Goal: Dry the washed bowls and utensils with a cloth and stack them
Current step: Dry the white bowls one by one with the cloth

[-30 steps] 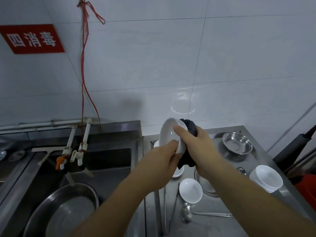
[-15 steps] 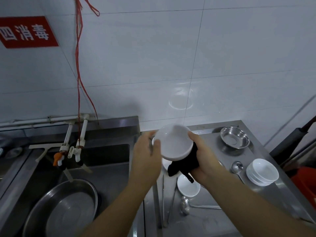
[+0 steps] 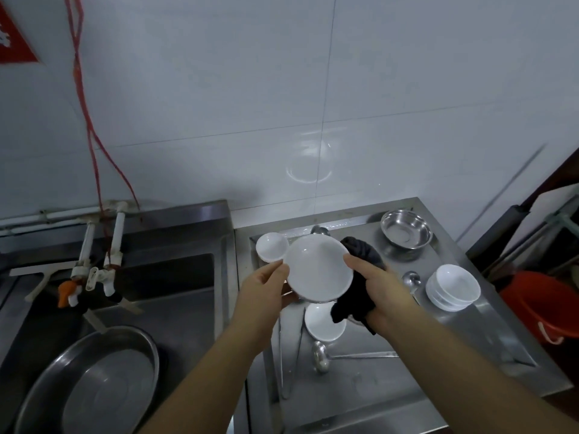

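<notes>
White bowl (image 3: 319, 268), round with no long axis, is held at frame centre above the steel counter (image 3: 488, 336), opening facing up toward the camera. Left hand (image 3: 266, 291) grips its left rim. Right hand (image 3: 380, 292) pinches the right rim with a black cloth (image 3: 360, 277) bunched in its curled fingers. Drying is in hand. Next move likely: set it on the stacked bowls (image 3: 453, 287) at right.

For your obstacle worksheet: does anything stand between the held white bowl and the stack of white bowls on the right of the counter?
Only the right hand with its black cloth and a spoon lying on the counter below.
</notes>
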`<state>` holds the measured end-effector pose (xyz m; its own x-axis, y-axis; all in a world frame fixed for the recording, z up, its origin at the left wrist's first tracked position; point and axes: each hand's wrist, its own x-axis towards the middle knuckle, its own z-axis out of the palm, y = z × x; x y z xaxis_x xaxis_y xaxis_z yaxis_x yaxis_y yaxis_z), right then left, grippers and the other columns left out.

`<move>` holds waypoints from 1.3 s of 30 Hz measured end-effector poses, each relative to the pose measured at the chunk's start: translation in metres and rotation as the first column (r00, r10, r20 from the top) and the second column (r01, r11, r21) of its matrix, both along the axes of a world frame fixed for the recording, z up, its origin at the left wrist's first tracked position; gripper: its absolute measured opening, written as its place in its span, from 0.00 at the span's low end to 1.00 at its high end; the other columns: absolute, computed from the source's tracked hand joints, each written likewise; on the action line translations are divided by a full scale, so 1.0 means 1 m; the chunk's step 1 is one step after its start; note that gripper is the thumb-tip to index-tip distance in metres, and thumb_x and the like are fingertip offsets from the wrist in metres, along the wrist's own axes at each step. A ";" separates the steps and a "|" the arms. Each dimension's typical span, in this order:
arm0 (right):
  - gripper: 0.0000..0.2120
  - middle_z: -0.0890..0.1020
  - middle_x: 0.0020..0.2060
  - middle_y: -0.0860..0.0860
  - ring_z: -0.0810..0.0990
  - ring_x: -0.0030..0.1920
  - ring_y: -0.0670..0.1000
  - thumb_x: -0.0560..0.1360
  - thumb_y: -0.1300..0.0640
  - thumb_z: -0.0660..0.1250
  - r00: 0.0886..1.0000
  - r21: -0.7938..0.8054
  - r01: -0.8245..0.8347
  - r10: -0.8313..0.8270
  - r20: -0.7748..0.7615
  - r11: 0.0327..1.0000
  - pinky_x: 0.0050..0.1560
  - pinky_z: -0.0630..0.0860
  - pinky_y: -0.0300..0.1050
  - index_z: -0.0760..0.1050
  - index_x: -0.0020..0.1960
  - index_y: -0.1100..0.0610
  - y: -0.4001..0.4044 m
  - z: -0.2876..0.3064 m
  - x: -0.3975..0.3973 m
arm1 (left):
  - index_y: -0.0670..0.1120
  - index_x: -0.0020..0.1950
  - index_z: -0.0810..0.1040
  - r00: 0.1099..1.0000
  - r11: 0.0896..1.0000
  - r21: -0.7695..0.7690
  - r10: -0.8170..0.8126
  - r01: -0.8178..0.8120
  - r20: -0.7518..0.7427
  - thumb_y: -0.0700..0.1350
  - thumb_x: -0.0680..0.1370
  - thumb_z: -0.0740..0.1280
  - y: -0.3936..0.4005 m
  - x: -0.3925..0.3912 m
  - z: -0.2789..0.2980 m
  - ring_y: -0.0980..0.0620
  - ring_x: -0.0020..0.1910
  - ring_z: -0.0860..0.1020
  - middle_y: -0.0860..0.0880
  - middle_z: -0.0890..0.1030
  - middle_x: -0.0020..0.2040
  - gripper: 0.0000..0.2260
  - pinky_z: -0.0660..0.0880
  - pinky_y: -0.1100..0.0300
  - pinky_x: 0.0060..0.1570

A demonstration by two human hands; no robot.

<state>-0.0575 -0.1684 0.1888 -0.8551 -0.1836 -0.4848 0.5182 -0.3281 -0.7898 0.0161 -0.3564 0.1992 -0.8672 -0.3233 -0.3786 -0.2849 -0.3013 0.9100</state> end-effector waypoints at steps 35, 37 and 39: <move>0.20 0.86 0.53 0.53 0.85 0.52 0.58 0.73 0.65 0.78 0.983 0.446 0.016 -0.096 0.157 0.895 0.55 0.83 0.61 0.81 0.60 0.48 0.456 -0.122 -0.107 | 0.45 0.64 0.80 0.886 0.990 0.077 -0.144 0.122 0.440 0.41 0.84 0.66 0.437 -0.134 -0.111 0.42 0.57 0.85 0.42 0.84 0.59 0.09 0.85 0.48 0.56; 0.21 0.85 0.54 0.53 0.84 0.53 0.59 0.72 0.64 0.79 0.985 0.494 -0.016 -0.070 0.157 0.869 0.58 0.82 0.64 0.80 0.62 0.49 0.467 -0.133 -0.107 | 0.44 0.64 0.79 0.872 0.992 0.076 -0.129 0.105 0.473 0.41 0.83 0.67 0.449 -0.134 -0.123 0.41 0.58 0.84 0.41 0.83 0.60 0.09 0.85 0.47 0.56; 0.21 0.84 0.53 0.51 0.84 0.53 0.57 0.73 0.63 0.78 0.986 0.532 -0.043 -0.050 0.160 0.846 0.58 0.81 0.63 0.79 0.62 0.50 0.476 -0.145 -0.106 | 0.42 0.62 0.79 0.853 0.992 0.080 -0.121 0.092 0.507 0.41 0.83 0.68 0.459 -0.134 -0.137 0.40 0.58 0.84 0.39 0.83 0.60 0.09 0.85 0.50 0.53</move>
<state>-0.1639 0.3078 0.0441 -0.7566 0.1456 -0.6374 0.6529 0.1163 -0.7485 -0.1183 0.1025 0.0621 -0.5758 -0.2081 -0.7907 -0.7378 -0.2845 0.6121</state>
